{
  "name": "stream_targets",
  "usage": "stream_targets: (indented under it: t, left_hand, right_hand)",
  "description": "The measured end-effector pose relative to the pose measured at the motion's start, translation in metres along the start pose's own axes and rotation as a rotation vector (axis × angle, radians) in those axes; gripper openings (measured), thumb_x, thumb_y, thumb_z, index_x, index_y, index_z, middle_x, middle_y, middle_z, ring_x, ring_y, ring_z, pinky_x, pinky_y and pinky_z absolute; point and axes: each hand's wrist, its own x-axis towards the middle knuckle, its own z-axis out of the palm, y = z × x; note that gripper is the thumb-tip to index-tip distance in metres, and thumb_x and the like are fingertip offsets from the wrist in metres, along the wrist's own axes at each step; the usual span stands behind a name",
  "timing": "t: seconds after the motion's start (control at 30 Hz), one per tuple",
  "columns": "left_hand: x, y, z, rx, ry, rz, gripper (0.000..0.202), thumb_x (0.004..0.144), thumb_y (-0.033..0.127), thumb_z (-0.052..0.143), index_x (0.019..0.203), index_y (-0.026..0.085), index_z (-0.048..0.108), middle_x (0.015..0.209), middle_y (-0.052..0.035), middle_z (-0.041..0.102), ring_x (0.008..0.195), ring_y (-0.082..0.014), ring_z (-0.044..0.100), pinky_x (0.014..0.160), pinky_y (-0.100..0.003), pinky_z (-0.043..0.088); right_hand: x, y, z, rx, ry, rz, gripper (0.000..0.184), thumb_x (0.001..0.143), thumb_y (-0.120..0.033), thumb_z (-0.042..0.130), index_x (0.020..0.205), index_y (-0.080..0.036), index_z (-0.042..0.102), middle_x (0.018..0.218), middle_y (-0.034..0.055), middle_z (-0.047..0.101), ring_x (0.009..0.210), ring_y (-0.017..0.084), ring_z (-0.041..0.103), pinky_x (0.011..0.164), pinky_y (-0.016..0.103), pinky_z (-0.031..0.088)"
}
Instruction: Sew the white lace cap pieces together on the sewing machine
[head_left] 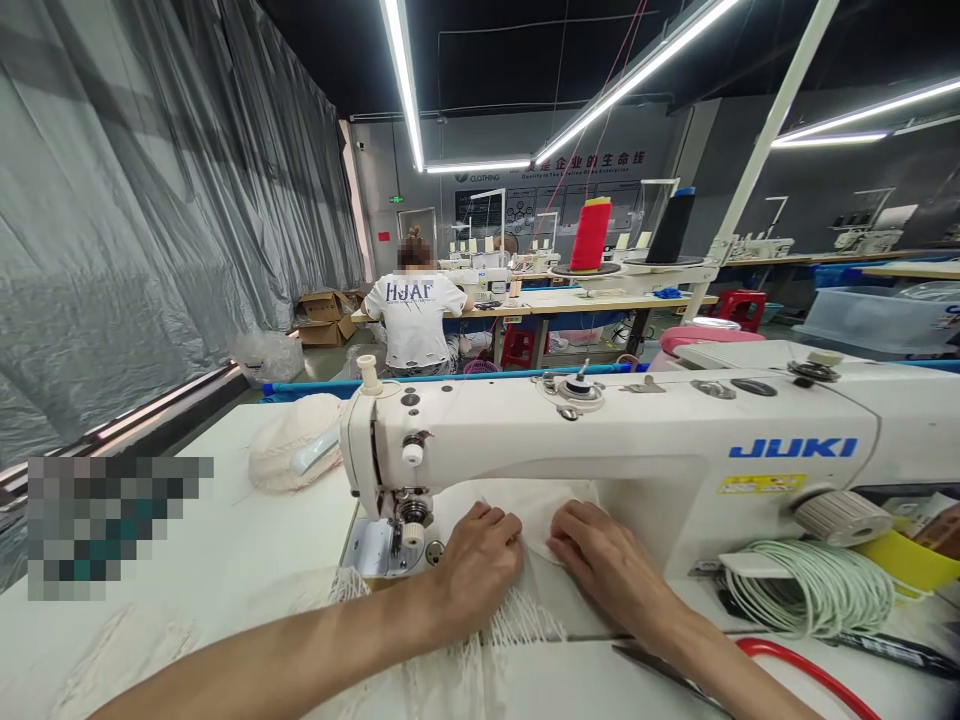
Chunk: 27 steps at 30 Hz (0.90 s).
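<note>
The fingers of the left hand (480, 560) and right hand (604, 548) are curled and nearly closed over a pale cloth (536, 505), which lies beneath and between them, under the sewing machine's arm (555, 435); whether they pinch or only press it, I cannot tell. The hands hide much of its outline, leaving its long axis unclear. Below the left fingers, a pale fringe (521, 620) points toward the wearer.
</note>
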Motion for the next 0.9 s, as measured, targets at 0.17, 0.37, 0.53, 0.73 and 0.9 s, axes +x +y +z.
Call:
stream_targets:
  t: [0.17,0.37,0.53,0.73,0.9]
  left_hand:
    - [-0.001,0.000,-0.003,0.035,-0.021,0.026,0.016,0.076,0.003,0.047,0.082,0.014,0.056,0.088,-0.0048,0.057,0.079,-0.0176,0.051,0.081,-0.032,0.037]
    - [-0.001,0.000,-0.006,0.054,-0.082,0.058,0.014,0.069,0.008,0.055,0.081,0.013,0.056,0.086,-0.0062,0.056,0.079,-0.0187,0.051,0.080,-0.034,0.037]
    - [-0.002,0.000,-0.003,0.096,-0.037,0.046,0.012,0.069,0.007,0.055,0.079,0.014,0.055,0.085,-0.0054,0.055,0.079,-0.0195,0.049,0.078,-0.035,0.037]
    - [0.000,0.002,-0.007,0.108,-0.097,0.054,0.019,0.062,0.010,0.059,0.080,0.013,0.055,0.086,-0.0053,0.054,0.078,-0.0197,0.049,0.080,-0.036,0.039]
    - [0.002,0.002,-0.010,0.106,-0.130,0.034,0.018,0.060,0.007,0.058,0.076,0.014,0.054,0.084,-0.0044,0.054,0.077,-0.0193,0.050,0.081,-0.035,0.039]
  right_hand:
    - [0.001,-0.005,0.002,-0.045,-0.015,0.016,0.011,0.085,-0.022,0.049,0.077,-0.022,0.056,0.081,0.0048,0.059,0.076,0.021,0.056,0.060,0.029,0.042]
    - [0.003,-0.005,0.002,-0.058,-0.027,0.046,0.021,0.087,-0.017,0.040,0.073,-0.020,0.056,0.078,0.0061,0.059,0.075,0.021,0.056,0.060,0.029,0.041]
    - [0.005,-0.008,0.000,-0.043,-0.029,0.091,0.021,0.083,-0.016,0.042,0.069,-0.020,0.056,0.076,0.0051,0.059,0.073,0.020,0.057,0.057,0.026,0.038]
    - [0.006,-0.006,-0.004,0.002,-0.024,0.143,0.021,0.077,-0.013,0.041,0.062,-0.020,0.053,0.068,0.0022,0.058,0.061,0.015,0.054,0.052,0.023,0.034]
    - [0.006,0.001,-0.004,0.046,-0.028,0.153,0.022,0.077,-0.013,0.039,0.061,-0.020,0.052,0.064,0.0011,0.058,0.056,0.014,0.052,0.053,0.023,0.036]
